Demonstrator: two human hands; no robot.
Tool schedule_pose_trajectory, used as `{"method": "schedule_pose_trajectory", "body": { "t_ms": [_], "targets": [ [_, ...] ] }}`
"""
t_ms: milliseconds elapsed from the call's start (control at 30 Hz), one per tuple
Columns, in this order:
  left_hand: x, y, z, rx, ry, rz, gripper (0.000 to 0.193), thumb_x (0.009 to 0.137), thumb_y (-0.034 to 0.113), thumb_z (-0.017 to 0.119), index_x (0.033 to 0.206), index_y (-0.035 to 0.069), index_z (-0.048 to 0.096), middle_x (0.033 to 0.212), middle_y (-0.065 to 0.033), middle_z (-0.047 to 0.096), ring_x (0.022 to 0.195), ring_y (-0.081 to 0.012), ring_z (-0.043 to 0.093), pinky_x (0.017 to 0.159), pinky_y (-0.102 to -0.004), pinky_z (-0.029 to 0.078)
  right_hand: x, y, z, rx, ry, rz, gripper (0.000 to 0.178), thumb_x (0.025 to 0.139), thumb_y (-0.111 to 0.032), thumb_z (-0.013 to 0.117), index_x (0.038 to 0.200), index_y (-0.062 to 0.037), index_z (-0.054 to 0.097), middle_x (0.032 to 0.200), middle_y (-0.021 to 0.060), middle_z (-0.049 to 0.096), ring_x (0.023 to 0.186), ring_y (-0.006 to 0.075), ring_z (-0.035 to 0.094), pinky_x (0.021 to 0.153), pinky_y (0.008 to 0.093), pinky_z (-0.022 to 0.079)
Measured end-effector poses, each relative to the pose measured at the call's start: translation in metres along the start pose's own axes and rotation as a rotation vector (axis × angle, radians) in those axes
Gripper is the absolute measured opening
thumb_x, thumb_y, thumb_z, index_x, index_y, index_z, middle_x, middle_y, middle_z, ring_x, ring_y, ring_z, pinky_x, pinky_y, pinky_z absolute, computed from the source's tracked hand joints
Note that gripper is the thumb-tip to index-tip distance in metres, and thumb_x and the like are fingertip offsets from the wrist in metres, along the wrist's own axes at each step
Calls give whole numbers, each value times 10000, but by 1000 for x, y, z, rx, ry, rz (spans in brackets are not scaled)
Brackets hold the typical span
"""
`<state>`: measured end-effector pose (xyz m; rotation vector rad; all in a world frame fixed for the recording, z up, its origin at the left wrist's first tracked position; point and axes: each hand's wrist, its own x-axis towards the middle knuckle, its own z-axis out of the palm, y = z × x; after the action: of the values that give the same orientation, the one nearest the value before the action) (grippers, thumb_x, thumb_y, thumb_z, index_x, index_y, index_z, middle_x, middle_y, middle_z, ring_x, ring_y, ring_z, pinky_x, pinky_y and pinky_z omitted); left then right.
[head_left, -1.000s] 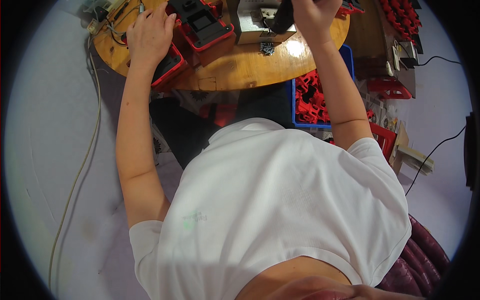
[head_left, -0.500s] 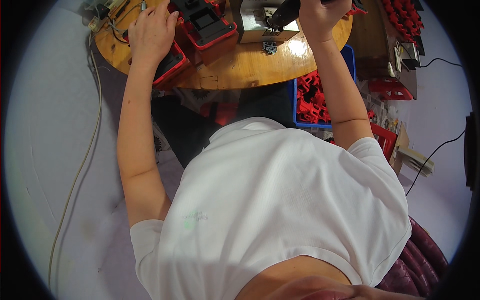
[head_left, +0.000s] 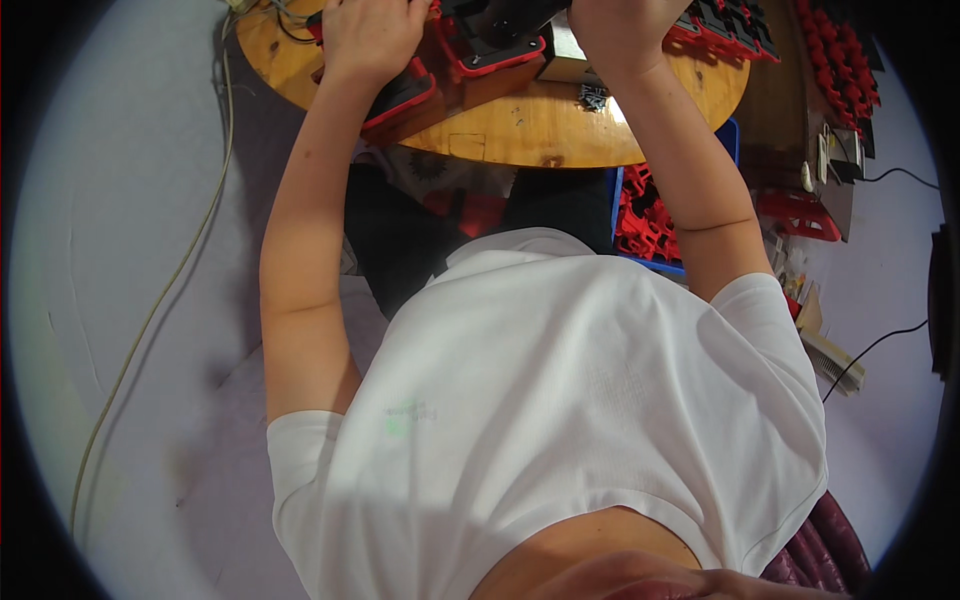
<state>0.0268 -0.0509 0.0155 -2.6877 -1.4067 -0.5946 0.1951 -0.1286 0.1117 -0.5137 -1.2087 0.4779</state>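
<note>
At the top edge, my left hand (head_left: 372, 42) lies over a black plastic case with red edges (head_left: 405, 92), its thumb bent against the red rim. Most of its other fingertips are cut off by the frame. My right hand (head_left: 632, 32) is closed around a black power screwdriver (head_left: 512, 20), whose grip is mostly out of view. The screwdriver's front end points left, above a second black-and-red case (head_left: 500, 66). Whether its tip touches that case cannot be seen. A small pile of screws (head_left: 592, 97) lies on the wooden table between the second case and my right forearm.
The round wooden table (head_left: 490, 135) ends in a curved near edge. A box (head_left: 566, 62) stands behind the screws. Black-and-red parts (head_left: 722, 35) lie at the right rear. Below the edge, a blue crate (head_left: 614, 215) holds red plastic parts (head_left: 645, 225). Cables (head_left: 290, 25) lie at upper left.
My right hand has brought the power screwdriver leftward, from in front of the box to above the second case. My left hand stays on its case. The whole view has shifted.
</note>
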Motion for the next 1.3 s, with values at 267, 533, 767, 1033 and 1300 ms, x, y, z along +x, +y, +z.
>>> {"method": "schedule_pose_trajectory", "body": {
  "t_ms": [267, 533, 767, 1033, 1300],
  "targets": [
    [1, 2, -2, 27, -79, -72, 469, 995, 357, 481, 1334, 40, 548, 1222, -168, 641, 1214, -315, 540, 987, -460, 398, -2, 11, 7, -28, -48, -35, 294, 927, -216, 696, 1051, -49, 488, 789, 48, 582, 591, 112, 575, 520, 267, 489],
    [2, 4, -5, 17, -112, -76, 459, 1001, 351, 466, 1332, 44, 550, 1253, -157, 627, 1211, -323, 532, 983, -462, 398, -4, 13, 9, -73, -156, -66, 326, 886, -125, 700, 1103, -40, 472, 819, 40, 584, 606, 91, 569, 513, 238, 465],
    [1, 3, -8, -50, -31, -20, 347, 976, 284, 477, 1211, 53, 589, 1202, -149, 631, 1181, -323, 540, 941, -478, 413, -5, 33, 19, 9, -268, -214, 482, 808, -48, 721, 1210, 9, 460, 898, 29, 552, 665, 76, 528, 567, 218, 419],
    [5, -1, -4, 24, -132, -61, 424, 950, 373, 539, 1242, 70, 598, 1210, -155, 624, 1147, -342, 557, 930, -469, 432, -6, 25, 0, 110, -88, -14, 331, 901, -136, 679, 1124, -7, 471, 810, 70, 585, 616, 128, 578, 539, 276, 486],
    [2, -21, 21, -24, 160, 111, 424, 939, 408, 585, 1278, 158, 626, 1185, -123, 668, 1116, -292, 615, 894, -436, 477, -4, -3, -102, -356, 46, -202, 212, 965, -180, 647, 1066, -52, 511, 751, 68, 587, 565, 143, 557, 513, 306, 482]
  ]
}}
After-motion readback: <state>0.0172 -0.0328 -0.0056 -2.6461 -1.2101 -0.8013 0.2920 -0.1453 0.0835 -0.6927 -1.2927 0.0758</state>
